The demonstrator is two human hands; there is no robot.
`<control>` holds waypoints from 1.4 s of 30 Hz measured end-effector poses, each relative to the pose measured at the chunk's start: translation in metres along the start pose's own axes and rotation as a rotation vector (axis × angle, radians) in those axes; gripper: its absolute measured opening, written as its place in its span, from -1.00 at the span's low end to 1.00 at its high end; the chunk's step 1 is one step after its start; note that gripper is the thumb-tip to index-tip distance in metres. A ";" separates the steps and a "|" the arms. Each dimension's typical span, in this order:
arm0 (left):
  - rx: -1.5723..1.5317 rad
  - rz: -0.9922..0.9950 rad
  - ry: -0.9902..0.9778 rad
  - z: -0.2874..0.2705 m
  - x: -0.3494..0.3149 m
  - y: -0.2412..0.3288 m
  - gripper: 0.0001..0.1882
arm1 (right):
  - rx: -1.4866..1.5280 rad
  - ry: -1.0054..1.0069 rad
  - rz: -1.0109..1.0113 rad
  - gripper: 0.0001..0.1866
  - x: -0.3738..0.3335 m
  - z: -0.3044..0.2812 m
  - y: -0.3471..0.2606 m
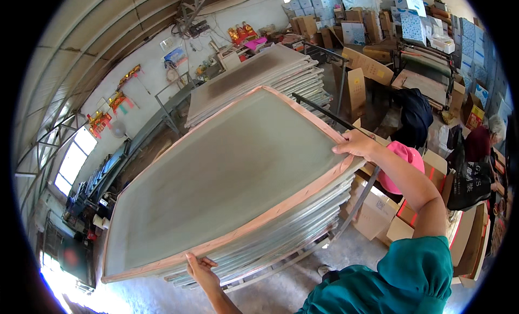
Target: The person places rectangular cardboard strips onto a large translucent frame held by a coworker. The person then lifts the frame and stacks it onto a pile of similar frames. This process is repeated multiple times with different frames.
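Note:
A large framed screen (227, 168), a grey-green sheet with a pinkish-brown border, lies slantwise on top of a stack of similar frames (303, 216). My right hand (358, 143) grips its right corner, thumb on the upper face and the other fingers partly hidden. At the near edge, my left hand (202, 269) pinches the border, with a fingertip against the rim and the other fingers bent below it. The screen's near-left end juts out past the frames underneath.
Behind stands a second stack of frames (254, 76). A dark metal rail (319, 109) runs along the far right side. Cardboard boxes (373, 206) and a pink hat-like item (401, 165) sit beside my right arm. Farther right are a black bag (471, 179) and a person (478, 143).

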State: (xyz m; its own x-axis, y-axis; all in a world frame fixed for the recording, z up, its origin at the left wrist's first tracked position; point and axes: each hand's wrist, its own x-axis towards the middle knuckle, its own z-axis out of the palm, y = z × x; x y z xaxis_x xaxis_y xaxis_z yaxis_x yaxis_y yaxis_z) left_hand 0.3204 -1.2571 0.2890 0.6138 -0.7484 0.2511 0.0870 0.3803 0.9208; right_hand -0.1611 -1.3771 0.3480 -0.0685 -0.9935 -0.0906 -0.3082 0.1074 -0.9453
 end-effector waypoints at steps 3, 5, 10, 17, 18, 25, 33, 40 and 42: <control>0.051 -0.144 -0.094 0.034 0.022 -0.023 -0.52 | -0.205 0.039 0.015 -0.72 0.038 -0.019 0.004; 0.271 -0.318 -0.151 0.036 0.032 -0.036 -0.45 | -0.595 0.059 0.030 -0.77 0.058 -0.023 -0.006; 0.445 -0.538 -0.048 -0.007 0.019 -0.050 -0.43 | -1.101 0.421 -0.781 -0.77 0.069 0.062 -0.054; 0.357 -0.638 0.326 -0.116 -0.140 -0.057 -0.71 | -0.363 -0.285 -1.572 -0.75 -0.015 0.260 -0.047; 0.455 -0.617 0.382 -0.132 -0.175 -0.062 -0.71 | -0.305 -0.443 -1.564 -0.76 -0.033 0.288 -0.030; 0.882 -0.732 0.951 -0.176 -0.467 -0.049 -0.48 | -0.400 -1.350 -1.362 -0.83 -0.202 0.331 0.121; 0.746 -1.009 1.390 -0.183 -0.791 -0.043 -0.41 | -0.520 -1.960 -1.577 -0.76 -0.464 0.322 0.234; 0.767 -1.253 1.558 -0.179 -0.983 -0.016 -0.46 | -0.605 -2.121 -1.967 -0.53 -0.712 0.379 0.317; 0.746 -1.244 1.583 -0.205 -1.017 -0.012 -0.47 | -0.615 -2.102 -2.025 -0.43 -0.786 0.403 0.358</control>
State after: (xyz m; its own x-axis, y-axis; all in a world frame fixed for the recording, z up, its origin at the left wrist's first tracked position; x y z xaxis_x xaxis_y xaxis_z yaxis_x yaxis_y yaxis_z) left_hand -0.1443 -0.3893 -0.0386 0.5008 0.7391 -0.4505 0.8563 -0.3470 0.3826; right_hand 0.1652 -0.5730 -0.0452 0.3758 0.9022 -0.2118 0.8442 -0.4276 -0.3232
